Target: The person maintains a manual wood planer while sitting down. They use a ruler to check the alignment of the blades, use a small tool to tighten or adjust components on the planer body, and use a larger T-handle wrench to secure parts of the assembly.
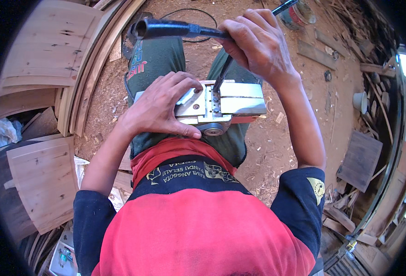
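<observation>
An electric hand planer [243, 106] lies across my thighs with its metal sole and cutter slot facing up. My left hand [159, 106] grips its left part, fingers over the sole and thumb by the round knob at the near side. Above it, my right hand [262, 48] is closed around a black three-armed socket wrench [175, 30]. One arm of the wrench points left with a wide open end, and another sticks out past my fist to the upper right. The third reaches down to the bolts in the cutter slot; its tip appears to meet one.
Wooden panels [44, 181] and long boards [92, 64] stand at the left. A black cable [212, 20] curls on the shaving-strewn floor ahead. A bucket [297, 16], loose planks [317, 54] and a grey board [360, 160] lie to the right, beside piled scrap wood.
</observation>
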`<act>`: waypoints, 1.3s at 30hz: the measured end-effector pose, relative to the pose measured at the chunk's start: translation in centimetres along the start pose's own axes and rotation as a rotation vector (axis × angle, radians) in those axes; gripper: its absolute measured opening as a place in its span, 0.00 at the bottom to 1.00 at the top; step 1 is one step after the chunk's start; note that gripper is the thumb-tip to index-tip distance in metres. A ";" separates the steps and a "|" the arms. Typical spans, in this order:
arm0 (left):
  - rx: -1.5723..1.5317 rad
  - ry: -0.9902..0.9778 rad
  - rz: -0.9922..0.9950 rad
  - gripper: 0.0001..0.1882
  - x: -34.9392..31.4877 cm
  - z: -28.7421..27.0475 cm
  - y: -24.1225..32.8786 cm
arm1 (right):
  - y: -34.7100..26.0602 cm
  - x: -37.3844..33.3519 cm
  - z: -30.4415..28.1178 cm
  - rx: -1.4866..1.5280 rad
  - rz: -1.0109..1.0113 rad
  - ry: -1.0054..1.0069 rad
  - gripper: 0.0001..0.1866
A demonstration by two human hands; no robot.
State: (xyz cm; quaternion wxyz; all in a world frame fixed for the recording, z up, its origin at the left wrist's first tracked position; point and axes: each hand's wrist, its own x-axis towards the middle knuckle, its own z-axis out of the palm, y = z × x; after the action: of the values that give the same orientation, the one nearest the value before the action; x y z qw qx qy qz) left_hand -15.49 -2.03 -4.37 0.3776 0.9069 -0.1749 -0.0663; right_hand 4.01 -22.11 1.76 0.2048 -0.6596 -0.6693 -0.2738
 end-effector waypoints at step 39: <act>-0.006 0.065 0.037 0.52 0.1 0.6 -0.3 | -2.8 5.3 -1.5 -0.223 0.283 -0.379 0.11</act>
State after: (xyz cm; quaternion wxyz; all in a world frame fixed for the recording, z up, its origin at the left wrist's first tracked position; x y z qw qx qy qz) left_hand -15.48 -2.27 -4.96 0.3870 0.9041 -0.1788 -0.0303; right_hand 0.87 -18.93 5.97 0.0381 -0.8047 -0.5624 -0.1862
